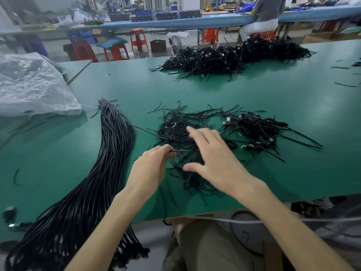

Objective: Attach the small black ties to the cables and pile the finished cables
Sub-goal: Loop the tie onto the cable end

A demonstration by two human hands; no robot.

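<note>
Step in hand, as judged: picking out a tie, no cable taken up yet. Left hand (150, 165) pinches one thin black tie (180, 151) between thumb and fingertips, at the near side of the heap of loose ties (175, 130); right hand (213, 153) released, fingers spread over the same heap, grasping nothing; whether it touches the heap cannot be told, blurred. Next move calls for one cable drawn from the bundle of cables (109, 153) lying left of the hands on the green table (293, 98), the tie fastened round it, then the cable put on a pile.

Counts: hands, two; tie in hand, one; heap of loose ties, one, too tangled to count singly; bundle, one, strands uncountable; piles of tied cables, two: small pile (254, 130) just right of the heap, large pile (234, 55) at the far edge. Beyond: one clear plastic bag (29, 83) far left; one seated person (261, 18) at the next bench.
</note>
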